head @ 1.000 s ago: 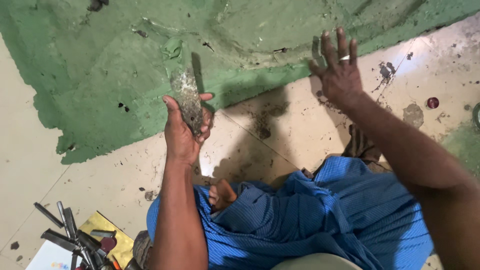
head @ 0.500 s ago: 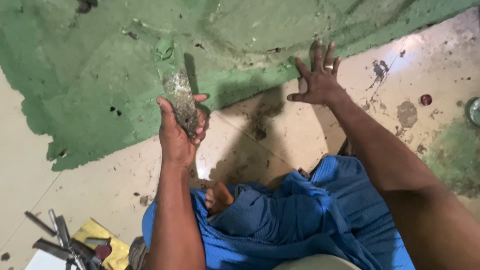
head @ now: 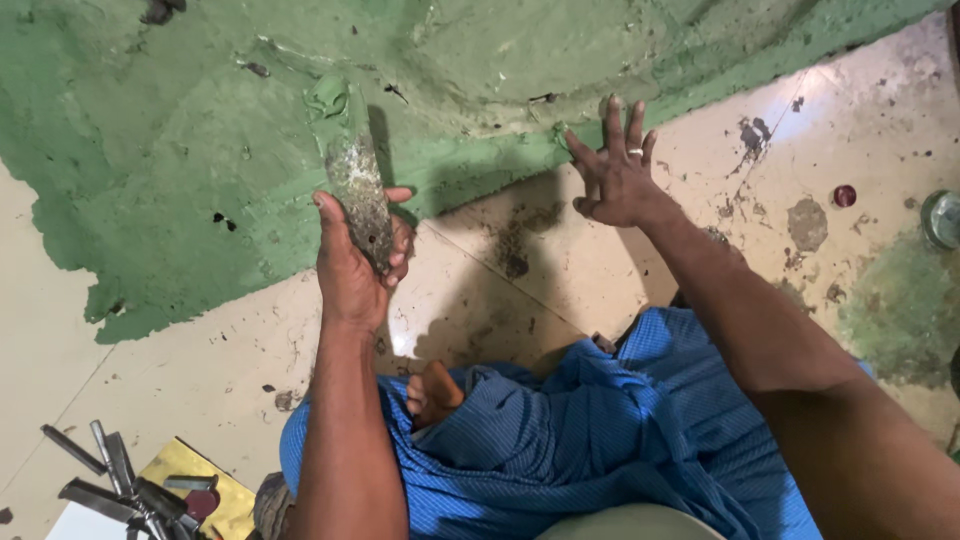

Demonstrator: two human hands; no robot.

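**Trowel lifted over the green spread, free hand braced at its edge**

I take the green patch, the wet-looking coat spread over the pale floor, as my landmark. My left hand is wrapped round the lower part of a crusted flat tool, thumb on one side and fingers curled on the other. The blade stands up and away from me, its tip carrying a dab of the same green, and it hangs over the patch's near border. I judge that grip keeps the loaded end pointed at the coat and clear of the body.

My right hand is spread, fingers fanned wide, a ring on one finger. It sits right at the patch's near edge, to the right of the tool; whether the palm presses the floor I cannot tell. It looks placed as a prop while leaning forward.

Nearer to me than the patch, blue cloth covers the lap, and a bundle of metal tools lies on something yellow at the near left.
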